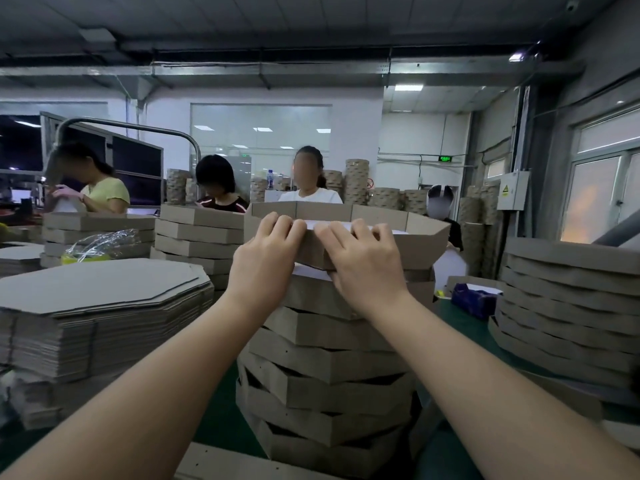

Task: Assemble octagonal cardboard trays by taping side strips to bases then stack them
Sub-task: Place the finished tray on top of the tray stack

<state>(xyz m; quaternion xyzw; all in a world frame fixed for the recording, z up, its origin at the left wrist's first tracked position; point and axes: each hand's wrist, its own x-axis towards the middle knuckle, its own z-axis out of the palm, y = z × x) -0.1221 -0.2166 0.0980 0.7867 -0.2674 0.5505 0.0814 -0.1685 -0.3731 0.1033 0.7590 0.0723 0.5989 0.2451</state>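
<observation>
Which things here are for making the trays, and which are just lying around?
For the job: top tray, gripped by left hand and right hand; tray stack beneath it; pile of flat bases.
Just lying about: crinkly plastic wrap; drink bottle.

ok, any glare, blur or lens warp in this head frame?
Head view: wide-angle warp bows the frame edges; light dim and bluish; window glows bright; plastic wrap glints; left hand and right hand on the top tray look sharp.
</observation>
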